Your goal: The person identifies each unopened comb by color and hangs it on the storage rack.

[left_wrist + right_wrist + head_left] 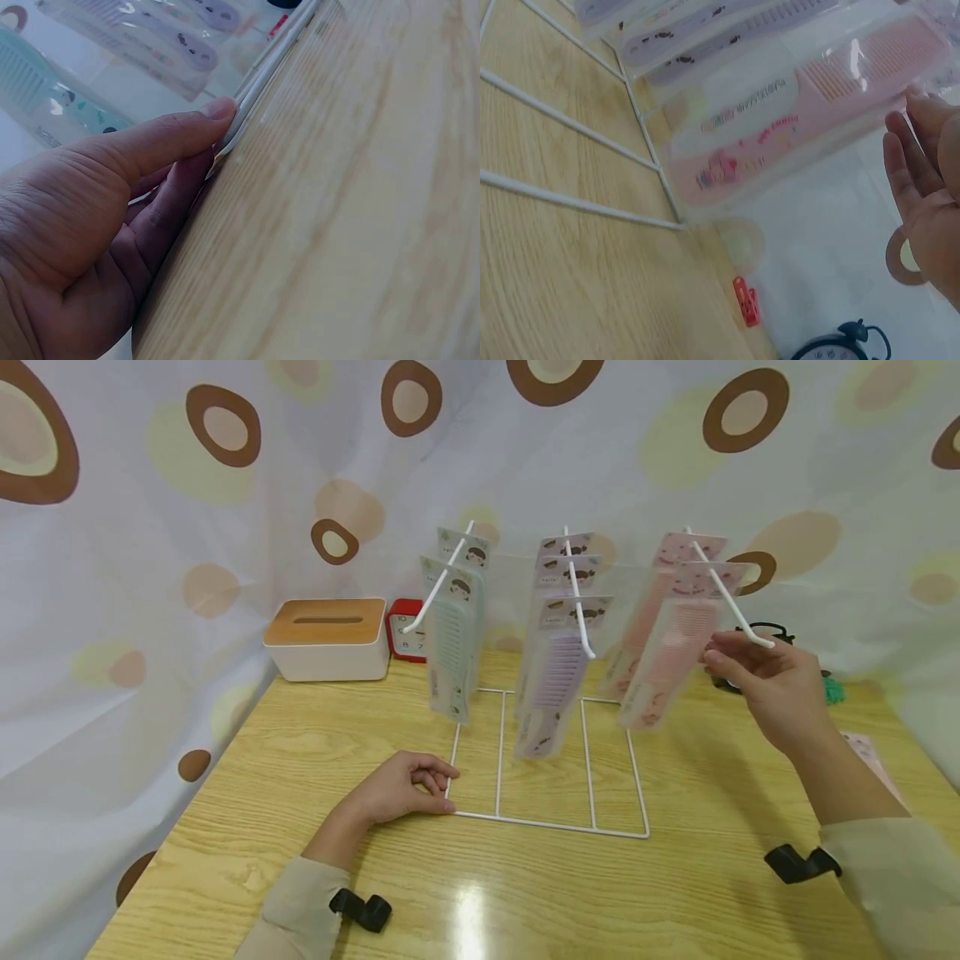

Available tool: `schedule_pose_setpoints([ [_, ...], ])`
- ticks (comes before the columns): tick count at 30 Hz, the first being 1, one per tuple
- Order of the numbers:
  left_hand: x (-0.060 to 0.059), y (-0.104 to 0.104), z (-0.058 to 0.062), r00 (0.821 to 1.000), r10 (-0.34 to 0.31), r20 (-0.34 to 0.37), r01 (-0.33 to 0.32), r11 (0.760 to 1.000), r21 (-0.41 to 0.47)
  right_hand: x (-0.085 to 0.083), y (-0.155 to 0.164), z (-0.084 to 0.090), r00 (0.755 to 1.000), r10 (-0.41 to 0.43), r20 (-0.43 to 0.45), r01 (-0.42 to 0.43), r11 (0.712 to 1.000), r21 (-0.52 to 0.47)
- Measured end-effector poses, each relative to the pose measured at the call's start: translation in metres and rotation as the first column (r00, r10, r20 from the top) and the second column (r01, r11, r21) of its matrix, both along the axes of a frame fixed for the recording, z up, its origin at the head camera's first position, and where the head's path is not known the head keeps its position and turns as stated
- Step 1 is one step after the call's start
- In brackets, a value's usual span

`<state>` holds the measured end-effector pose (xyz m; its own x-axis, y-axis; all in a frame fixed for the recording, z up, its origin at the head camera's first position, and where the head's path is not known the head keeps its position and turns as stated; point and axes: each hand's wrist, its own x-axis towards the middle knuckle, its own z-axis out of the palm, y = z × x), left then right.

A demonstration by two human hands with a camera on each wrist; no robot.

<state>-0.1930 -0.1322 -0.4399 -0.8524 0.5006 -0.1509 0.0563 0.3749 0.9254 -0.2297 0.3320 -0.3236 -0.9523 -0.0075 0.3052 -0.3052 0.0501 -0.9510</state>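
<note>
A white wire display rack (551, 824) stands on the table, its three prongs hung with packaged combs. My left hand (401, 787) pinches the rack's front left corner between thumb and fingers, as the left wrist view also shows. On the right prong (726, 592) hang pink comb packages (684, 635). At the right edge of the front one, my right hand (776, 689) pinches the clear wrapper with its fingertips. Purple comb packages (558, 672) hang on the middle prong and green ones (450, 639) on the left prong.
Behind the rack on the left are a white tissue box (330, 658) with a wooden lid and a red clock (406, 628). A dark alarm clock (831, 349) and a red clip (745, 301) lie beyond the right hand. Another pink package (870, 756) rests on the table at right.
</note>
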Motion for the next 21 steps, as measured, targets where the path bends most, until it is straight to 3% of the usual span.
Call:
schedule_pose_setpoints([
  [6,0.001,0.000,0.002,1.000,-0.002,0.000,0.002,1.000,-0.004,0.004,0.026,-0.018,0.999,-0.010,0.033,0.003,0.980,0.200],
  [13,0.001,0.000,0.002,1.000,-0.001,0.007,0.001,1.000,0.003,0.006,0.067,-0.049,0.991,-0.115,0.074,0.072,0.898,0.435],
  [21,0.001,0.000,0.000,1.000,0.000,0.003,0.000,1.000,0.007,0.018,0.114,-0.072,0.965,-0.220,0.145,0.105,0.825,0.555],
])
